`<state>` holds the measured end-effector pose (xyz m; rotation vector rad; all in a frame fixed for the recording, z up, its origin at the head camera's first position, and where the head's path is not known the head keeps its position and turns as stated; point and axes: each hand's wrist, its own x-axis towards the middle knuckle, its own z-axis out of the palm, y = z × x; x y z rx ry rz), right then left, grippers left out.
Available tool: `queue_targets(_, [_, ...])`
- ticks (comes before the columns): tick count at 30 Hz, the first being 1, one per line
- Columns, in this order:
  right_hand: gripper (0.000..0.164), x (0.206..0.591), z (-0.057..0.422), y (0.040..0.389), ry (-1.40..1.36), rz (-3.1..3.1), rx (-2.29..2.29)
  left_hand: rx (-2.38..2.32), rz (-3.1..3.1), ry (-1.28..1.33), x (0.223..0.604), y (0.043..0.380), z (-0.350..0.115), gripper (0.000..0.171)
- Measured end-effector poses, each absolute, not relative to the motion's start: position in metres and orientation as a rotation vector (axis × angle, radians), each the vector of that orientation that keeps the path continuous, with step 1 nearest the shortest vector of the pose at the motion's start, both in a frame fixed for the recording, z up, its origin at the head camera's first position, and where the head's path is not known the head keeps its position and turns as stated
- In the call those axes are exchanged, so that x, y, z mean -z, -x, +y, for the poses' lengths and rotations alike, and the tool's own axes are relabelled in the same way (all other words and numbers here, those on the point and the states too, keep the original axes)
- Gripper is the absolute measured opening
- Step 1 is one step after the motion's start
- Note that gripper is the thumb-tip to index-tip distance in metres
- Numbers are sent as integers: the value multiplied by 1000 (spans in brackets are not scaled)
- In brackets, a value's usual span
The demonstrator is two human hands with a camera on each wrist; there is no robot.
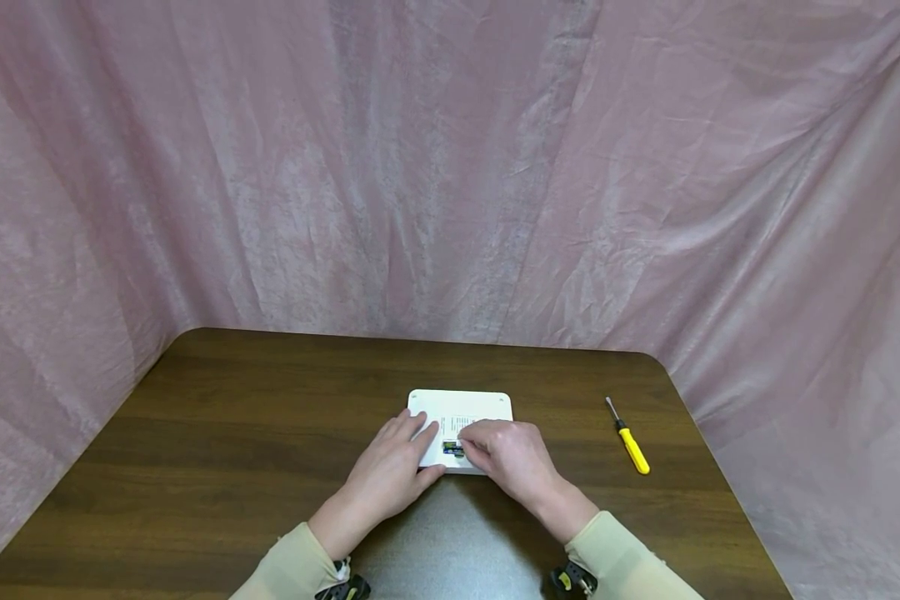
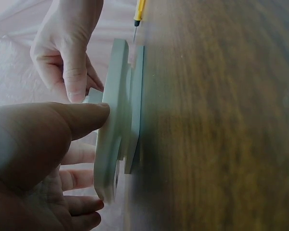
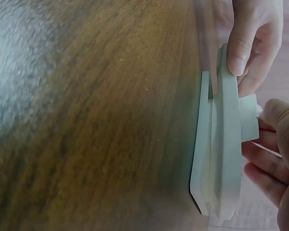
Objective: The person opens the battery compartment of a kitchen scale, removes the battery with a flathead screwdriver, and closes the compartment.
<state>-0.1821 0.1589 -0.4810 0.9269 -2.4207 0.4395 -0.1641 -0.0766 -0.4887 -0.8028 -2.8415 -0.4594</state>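
A flat white kitchen scale (image 1: 461,404) lies upside down on the table, its battery compartment exposed with green and dark batteries (image 1: 452,448) inside. My left hand (image 1: 390,468) rests on the scale's left side, fingers spread over its back and the thumb against the near edge. Over the compartment, my right hand (image 1: 513,461) pinches a small white battery cover (image 3: 249,118) between thumb and forefinger. In the right wrist view this cover stands up from the scale's back, and its lower edge meets that surface. Part of the compartment is hidden under the right hand.
A screwdriver (image 1: 633,450) with a yellow handle lies on the right of the brown wooden table (image 1: 270,417), its tip pointing away from me. Pink curtains (image 1: 450,167) hang behind the table's far edge and along its sides.
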Motion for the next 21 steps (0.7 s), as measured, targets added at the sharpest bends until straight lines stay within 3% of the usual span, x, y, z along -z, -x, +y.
queue_targets(21, [5,468,188,181,-693,-2500,-537,478,-2837,802,488,163,-77,63])
